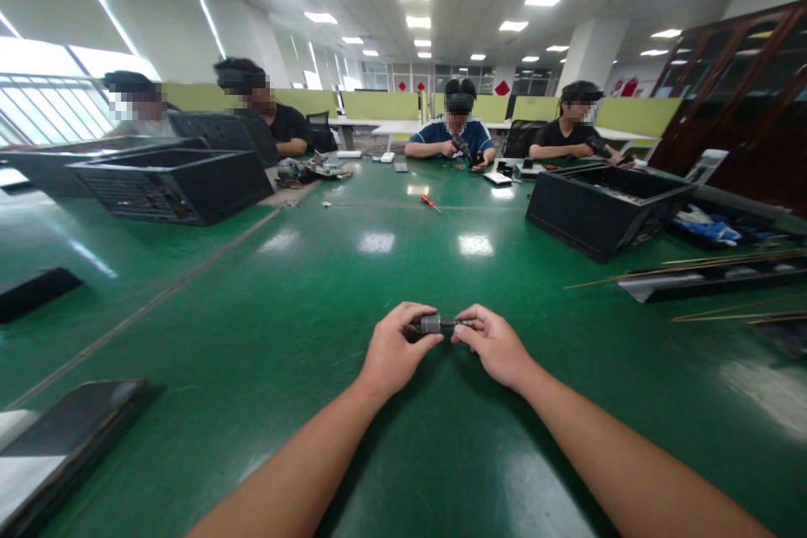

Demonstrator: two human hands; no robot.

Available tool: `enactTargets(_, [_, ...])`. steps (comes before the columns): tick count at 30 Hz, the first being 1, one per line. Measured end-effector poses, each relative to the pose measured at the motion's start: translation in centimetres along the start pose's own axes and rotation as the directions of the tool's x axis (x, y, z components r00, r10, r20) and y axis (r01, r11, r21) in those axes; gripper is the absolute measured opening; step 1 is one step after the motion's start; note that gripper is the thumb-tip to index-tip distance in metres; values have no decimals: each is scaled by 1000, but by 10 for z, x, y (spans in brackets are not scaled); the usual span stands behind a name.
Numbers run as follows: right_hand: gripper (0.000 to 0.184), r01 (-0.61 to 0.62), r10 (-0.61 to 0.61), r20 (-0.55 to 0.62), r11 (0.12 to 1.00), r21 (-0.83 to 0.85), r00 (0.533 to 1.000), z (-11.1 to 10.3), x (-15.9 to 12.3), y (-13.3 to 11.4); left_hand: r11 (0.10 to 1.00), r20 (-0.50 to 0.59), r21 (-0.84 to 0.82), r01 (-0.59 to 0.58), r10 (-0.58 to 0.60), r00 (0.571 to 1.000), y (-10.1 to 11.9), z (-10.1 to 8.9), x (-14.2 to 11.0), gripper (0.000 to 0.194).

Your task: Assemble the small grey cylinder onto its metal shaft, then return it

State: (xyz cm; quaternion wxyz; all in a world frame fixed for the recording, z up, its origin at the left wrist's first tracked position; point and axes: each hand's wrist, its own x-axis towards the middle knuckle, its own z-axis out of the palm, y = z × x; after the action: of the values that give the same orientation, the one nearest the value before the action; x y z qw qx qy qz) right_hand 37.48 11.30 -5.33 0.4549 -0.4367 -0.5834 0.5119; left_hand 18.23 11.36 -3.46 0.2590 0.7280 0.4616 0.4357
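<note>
Over the green tabletop, my left hand [392, 346] is wrapped round a small grey cylinder with a thin shaft [431, 324], its thumb below and its fingers above. The shaft points right, and the piece lies roughly level. My right hand [495, 345] pinches the dark far end of that shaft between thumb and fingertips. Its exact kind is too small to make out, and both ends are partly covered by fingers. Farther off, a screwdriver with an orange handle [429, 200] rests on the table.
Black computer cases [170, 189] stand at the left, another black case [586, 218] at the right. Metal strips and thin rods [712, 276] lie far right. A dark flat panel [69, 420] is at the near left. Several people sit across the table, some holding power tools.
</note>
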Motion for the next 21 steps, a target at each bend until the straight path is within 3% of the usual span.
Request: enactTargets(21, [20,-13,14,-28,1000,26,1000,1,-1,-1,1000,-11,-7,-19,19,1000,-6,0,1,31])
